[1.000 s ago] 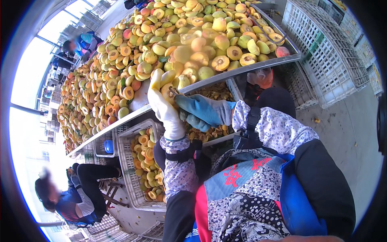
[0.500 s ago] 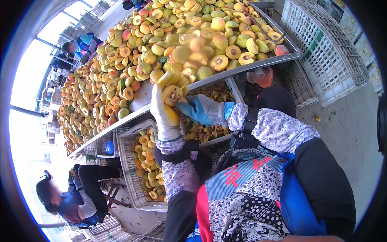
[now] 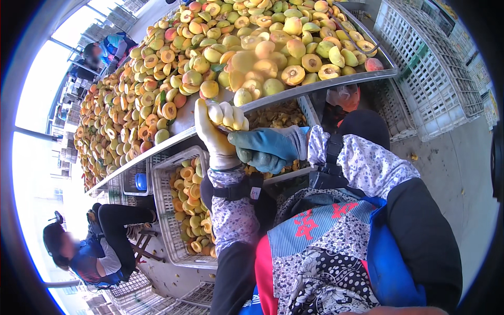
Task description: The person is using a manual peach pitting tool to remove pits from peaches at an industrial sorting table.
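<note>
My left hand (image 3: 223,123), in a white glove with yellow on it, is raised at the near edge of the metal table, its fingers curled over. Whatever lies inside them is hidden. Touching it from the right is my right hand (image 3: 268,149), in a blue-grey glove, with its fingers closed and the thumb along the top. What the right hand grips cannot be seen. Just beyond both hands, halved yellow peaches (image 3: 293,75) are heaped on the metal table (image 3: 184,122). Beneath the hands, a crate (image 3: 311,116) contains brownish-yellow scraps (image 3: 278,116).
Left of my knees, a pale plastic crate (image 3: 164,231) holds peach halves (image 3: 191,215). A tall white lattice crate (image 3: 420,68) stands at right. One seated person (image 3: 100,257) is at lower left, another person (image 3: 113,47) at far left. A blue object (image 3: 140,181) sits under the table.
The peach half that showed in my left hand is out of sight, and the left fingers have folded over. My right hand has turned and closed against the left. The view has shifted slightly.
</note>
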`<control>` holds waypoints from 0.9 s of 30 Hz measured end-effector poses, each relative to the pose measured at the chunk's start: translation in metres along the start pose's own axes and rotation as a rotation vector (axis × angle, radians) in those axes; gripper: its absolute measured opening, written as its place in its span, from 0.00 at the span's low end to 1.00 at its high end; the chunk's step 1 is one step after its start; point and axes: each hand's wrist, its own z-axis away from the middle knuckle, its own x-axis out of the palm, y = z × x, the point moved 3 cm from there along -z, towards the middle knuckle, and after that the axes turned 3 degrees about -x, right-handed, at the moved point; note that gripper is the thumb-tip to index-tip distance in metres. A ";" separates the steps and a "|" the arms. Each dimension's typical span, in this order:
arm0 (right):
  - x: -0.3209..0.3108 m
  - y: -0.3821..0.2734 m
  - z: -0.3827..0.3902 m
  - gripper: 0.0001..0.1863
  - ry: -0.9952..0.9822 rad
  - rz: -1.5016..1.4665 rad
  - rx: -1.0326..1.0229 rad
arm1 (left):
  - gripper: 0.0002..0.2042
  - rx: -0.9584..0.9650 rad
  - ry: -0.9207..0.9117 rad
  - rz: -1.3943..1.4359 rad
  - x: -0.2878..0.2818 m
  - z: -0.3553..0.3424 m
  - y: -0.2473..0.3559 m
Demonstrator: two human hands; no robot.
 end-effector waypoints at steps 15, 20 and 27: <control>-0.065 -0.006 0.027 0.22 1.063 1.554 -0.293 | 0.19 0.422 1.144 -1.456 -0.042 0.078 0.133; -0.044 -0.009 0.025 0.23 0.975 1.503 -0.306 | 0.23 0.199 0.755 -1.951 -0.019 -0.025 0.082; -0.047 -0.009 0.022 0.24 0.955 1.511 -0.292 | 0.26 0.155 0.441 -2.495 -0.069 -0.094 0.045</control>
